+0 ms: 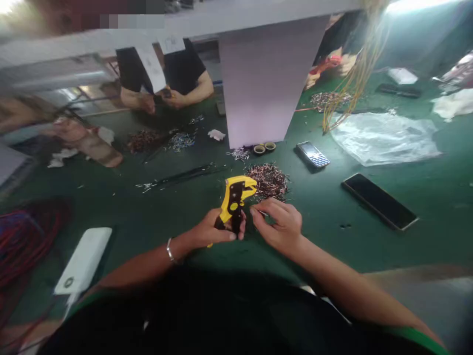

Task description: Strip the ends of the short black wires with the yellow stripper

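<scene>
My left hand [214, 229] is wrapped round the handles of a yellow and black wire stripper [233, 199], whose jaws point up and to the right. Close by on the right, my right hand [279, 222] has thumb and forefinger pinched together. Something small and thin seems to be between those fingertips, too small to name. Just beyond both hands lies a heap of short copper-coloured wire pieces [269, 181]. Behind it are a little pile of silvery bits [241, 154] and two small round cups [259, 149].
A keypad phone [312, 154] and a dark smartphone [380, 201] lie to the right, near a clear plastic bag [386, 138]. On the left are a white power bank [84, 261] and coiled red wires [27, 236]. A pale upright panel [262, 84] stands ahead; co-workers' hands [177, 98] work beyond.
</scene>
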{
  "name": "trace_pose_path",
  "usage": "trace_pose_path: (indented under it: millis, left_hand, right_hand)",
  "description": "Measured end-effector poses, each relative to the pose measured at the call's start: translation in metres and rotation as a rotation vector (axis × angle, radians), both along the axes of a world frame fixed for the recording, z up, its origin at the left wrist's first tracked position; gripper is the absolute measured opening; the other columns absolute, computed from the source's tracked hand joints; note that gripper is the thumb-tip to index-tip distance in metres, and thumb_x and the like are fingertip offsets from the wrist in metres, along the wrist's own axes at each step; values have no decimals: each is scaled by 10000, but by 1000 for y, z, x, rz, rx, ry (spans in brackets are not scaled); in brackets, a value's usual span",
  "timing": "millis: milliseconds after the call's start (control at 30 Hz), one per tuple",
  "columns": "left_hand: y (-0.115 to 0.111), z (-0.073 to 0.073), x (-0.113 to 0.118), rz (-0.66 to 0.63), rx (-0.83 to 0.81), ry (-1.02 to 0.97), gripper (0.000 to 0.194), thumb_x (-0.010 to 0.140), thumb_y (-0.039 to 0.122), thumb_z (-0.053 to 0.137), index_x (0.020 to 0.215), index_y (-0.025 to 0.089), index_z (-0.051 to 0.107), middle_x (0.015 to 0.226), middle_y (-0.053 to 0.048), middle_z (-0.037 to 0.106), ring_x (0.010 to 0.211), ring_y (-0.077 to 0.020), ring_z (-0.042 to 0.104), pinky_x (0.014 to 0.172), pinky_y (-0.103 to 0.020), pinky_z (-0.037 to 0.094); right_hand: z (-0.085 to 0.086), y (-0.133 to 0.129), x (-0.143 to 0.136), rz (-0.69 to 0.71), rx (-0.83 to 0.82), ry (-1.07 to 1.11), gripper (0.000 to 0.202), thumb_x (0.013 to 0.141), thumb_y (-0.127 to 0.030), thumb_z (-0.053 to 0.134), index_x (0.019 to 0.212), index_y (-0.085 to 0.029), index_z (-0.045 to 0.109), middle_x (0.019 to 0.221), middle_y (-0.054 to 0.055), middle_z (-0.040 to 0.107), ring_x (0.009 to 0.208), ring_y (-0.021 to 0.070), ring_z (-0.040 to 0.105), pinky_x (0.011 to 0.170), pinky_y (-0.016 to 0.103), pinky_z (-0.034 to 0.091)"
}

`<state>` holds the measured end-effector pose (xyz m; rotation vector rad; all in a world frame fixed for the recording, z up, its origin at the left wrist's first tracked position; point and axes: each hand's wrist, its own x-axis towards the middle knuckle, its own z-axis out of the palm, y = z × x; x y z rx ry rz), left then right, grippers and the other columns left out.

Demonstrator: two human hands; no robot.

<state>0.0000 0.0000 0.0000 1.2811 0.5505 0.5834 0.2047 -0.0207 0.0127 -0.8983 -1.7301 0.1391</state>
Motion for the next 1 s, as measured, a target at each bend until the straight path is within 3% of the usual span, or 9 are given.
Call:
trace_pose_path:
  millis: [667, 1000]
  left_hand:
    - [-7, -1, 4, 207, 29, 151, 267, 755, 266, 768, 868, 119, 576, 641, -14, 656, 536, -123, 631, 576, -270, 548]
    - [-10, -2, 6, 289, -34, 259, 274, 718, 270, 779, 767, 140, 543, 484, 37, 589, 367, -87, 545, 407, -194, 467]
  right_hand:
    - [-4, 1, 0, 39, -58, 5, 177, 859, -87, 585, 734, -201, 634, 561, -7, 635, 502, 129, 588, 493, 253, 468]
    - [-5, -1, -1, 51, -140, 17, 176, 881, -144, 570, 737, -207, 649, 587, -1, 658, 518, 128, 602, 509, 256, 476]
